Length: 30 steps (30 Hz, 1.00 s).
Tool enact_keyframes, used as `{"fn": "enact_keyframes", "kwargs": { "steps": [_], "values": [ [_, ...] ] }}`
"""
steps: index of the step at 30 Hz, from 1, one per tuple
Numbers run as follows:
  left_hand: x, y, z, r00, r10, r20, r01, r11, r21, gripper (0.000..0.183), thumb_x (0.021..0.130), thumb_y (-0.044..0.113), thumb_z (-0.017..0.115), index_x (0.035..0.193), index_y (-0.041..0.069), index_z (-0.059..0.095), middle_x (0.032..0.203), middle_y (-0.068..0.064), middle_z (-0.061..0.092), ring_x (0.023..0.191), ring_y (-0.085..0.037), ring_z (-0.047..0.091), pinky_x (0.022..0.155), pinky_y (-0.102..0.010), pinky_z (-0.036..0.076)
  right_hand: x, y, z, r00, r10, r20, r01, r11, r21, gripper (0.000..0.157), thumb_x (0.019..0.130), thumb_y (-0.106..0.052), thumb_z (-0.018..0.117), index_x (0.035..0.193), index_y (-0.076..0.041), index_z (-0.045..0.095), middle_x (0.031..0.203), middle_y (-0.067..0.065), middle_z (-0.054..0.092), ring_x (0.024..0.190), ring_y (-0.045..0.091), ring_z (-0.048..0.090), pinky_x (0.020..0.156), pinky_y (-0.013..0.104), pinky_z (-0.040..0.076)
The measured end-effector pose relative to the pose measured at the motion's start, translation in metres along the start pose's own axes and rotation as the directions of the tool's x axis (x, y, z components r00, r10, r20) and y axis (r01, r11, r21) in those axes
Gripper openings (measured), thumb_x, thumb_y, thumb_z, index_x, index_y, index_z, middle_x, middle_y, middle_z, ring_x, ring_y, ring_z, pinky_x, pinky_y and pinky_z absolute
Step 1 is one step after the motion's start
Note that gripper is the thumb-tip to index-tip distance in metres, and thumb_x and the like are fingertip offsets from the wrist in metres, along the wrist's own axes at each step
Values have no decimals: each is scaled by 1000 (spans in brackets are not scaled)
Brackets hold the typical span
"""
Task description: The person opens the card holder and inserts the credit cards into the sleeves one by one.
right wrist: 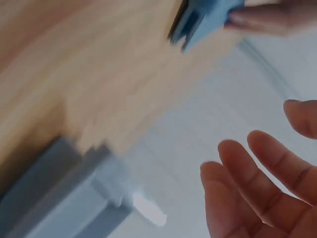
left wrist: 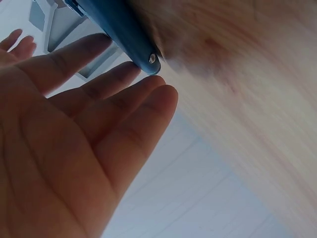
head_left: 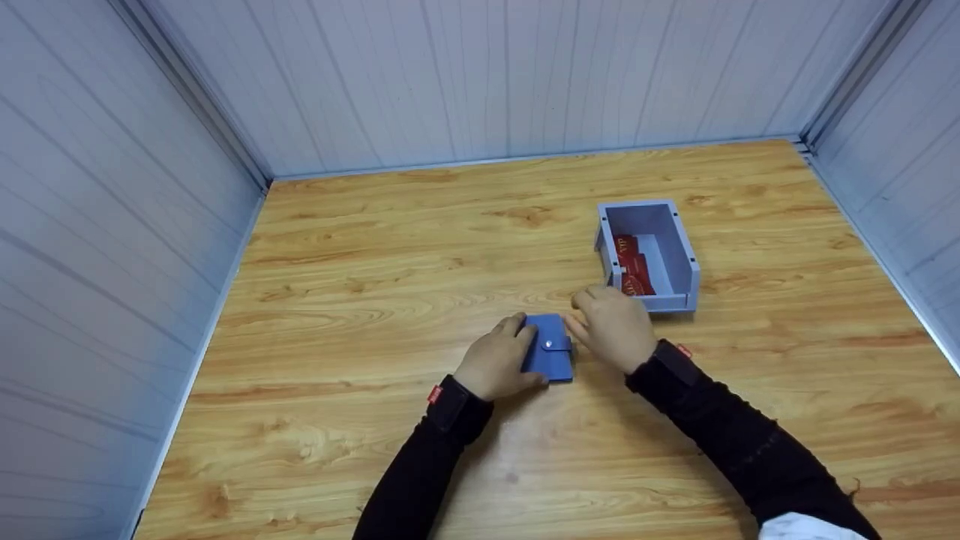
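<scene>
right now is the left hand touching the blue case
Touching: the left wrist view shows the left hand with fingertips against the blue case, no gap between.

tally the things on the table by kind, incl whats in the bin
Blue snap case: 1
Bin: 1
Red cards: at least 2, overlapping, so exact count unclear
Total: at least 4

Table (head_left: 352, 300): yellow-brown wood grain with darker streaks and knots
Blue case (head_left: 553, 363): lies near the middle, snap strap (head_left: 557, 344) upward
Gray bin (head_left: 664, 303): right of the case, farther off, standing on the wood
</scene>
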<state>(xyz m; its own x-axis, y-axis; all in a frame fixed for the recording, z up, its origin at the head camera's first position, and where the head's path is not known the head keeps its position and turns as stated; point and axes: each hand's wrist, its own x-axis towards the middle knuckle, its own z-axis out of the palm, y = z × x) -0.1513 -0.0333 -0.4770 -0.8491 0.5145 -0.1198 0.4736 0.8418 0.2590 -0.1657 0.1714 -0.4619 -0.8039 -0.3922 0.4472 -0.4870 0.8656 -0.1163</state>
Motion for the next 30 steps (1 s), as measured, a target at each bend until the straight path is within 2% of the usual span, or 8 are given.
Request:
{"fn": "enact_keyframes", "kwargs": {
  "steps": [7, 16, 23, 30],
  "values": [
    [0, -1, 1, 1000, -21, 15, 21, 1000, 4, 90, 81, 54, 73, 147, 3, 42, 154, -19, 37, 139, -36, 42, 110, -43, 42, 7, -9, 14, 986, -14, 166, 24, 998, -55, 30, 85, -37, 72, 79, -9, 65, 68, 6, 64, 58, 27, 60, 49, 40, 46],
    [-2, -1, 0, 999, -19, 34, 20, 1000, -11, 88, 83, 52, 72, 148, 2, 39, 155, -20, 34, 139, -33, 43, 109, -40, 44, 10, -16, 25, 944, -1, 330, 21, 998, -57, 38, 89, -43, 65, 71, -10, 62, 65, 8, 65, 58, 30, 62, 48, 42, 44],
    [-1, 0, 2, 1000, -17, 25, 17, 1000, -15, 88, 82, 51, 73, 147, 1, 41, 154, -21, 36, 136, -33, 46, 106, -39, 47, 10, -18, 32, 924, -3, 382, 36, 996, -79, 39, 92, -43, 60, 72, -9, 63, 66, 11, 66, 60, 33, 63, 50, 45, 45],
    [1, -1, 3, 1000, -12, 17, 12, 999, -30, 87, 81, 50, 75, 145, 1, 43, 152, -21, 38, 136, -33, 47, 106, -40, 47, 7, -19, 34, 923, -41, 383, 81, 993, -89, 42, 90, -49, 59, 78, -9, 66, 63, 10, 65, 57, 30, 62, 48, 44, 45]
  ]
}}
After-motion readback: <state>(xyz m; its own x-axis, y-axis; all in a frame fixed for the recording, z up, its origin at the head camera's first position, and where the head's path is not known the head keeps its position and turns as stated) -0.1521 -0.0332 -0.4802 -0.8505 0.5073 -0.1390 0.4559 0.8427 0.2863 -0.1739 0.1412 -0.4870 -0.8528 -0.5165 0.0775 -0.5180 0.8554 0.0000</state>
